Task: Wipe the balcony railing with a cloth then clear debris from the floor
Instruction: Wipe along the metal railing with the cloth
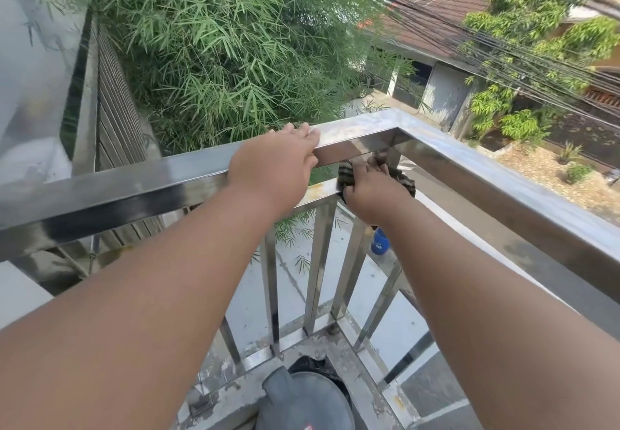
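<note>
A stainless-steel balcony railing [134, 184] runs across the view and turns a corner at the upper right. My left hand [278, 161] rests on its top bar just left of the corner, fingers curled over the far edge. Below it, my right hand [365, 191] presses a dark striped cloth [404, 181] against the lower rail near the corner post. Part of the cloth is hidden under my fingers. The balcony floor [339, 345] at the foot of the bars is stained concrete with small bits of dirt.
A grey lidded bin [302, 399] with a black bag stands on the floor at the bottom centre. Vertical bars [318, 261] fill the gap below the rail. Bamboo foliage [218, 43] and overhead cables [503, 60] lie beyond the railing. A blue container [380, 243] sits on the ground below.
</note>
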